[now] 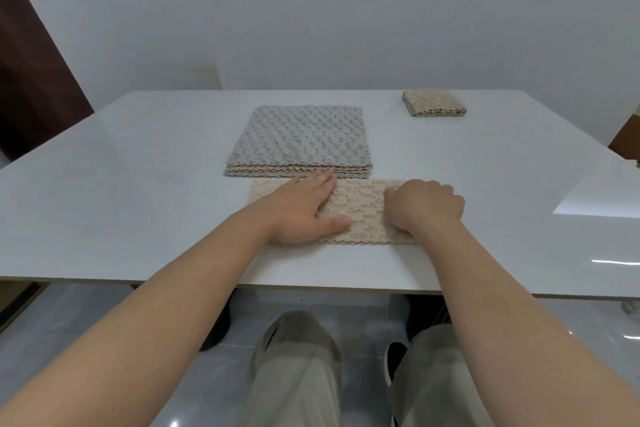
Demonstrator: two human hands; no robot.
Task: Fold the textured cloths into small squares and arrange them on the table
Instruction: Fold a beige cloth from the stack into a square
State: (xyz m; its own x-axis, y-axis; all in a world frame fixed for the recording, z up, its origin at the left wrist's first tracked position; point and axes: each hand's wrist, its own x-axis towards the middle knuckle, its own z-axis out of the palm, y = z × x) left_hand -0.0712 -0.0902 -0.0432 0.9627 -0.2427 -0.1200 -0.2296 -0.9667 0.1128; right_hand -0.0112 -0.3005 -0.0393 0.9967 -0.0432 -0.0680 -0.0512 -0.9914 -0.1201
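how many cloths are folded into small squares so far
1: the small folded square at the far right of the table; its layered edge may hide more. The near beige strip is not yet square; the grey stack is unfolded.

A plain pale grey wall (346, 10) fills the top half. A dark brown panel (31, 80) slants down the left edge, and a brown wooden piece (627, 135) shows at the right edge. Below the white surface (138, 191), glossy grey floor tiles (86, 322) reflect light. The person's khaki trousers (294, 371) reach the bottom edge, with a dark shoe (394, 360) between the legs.
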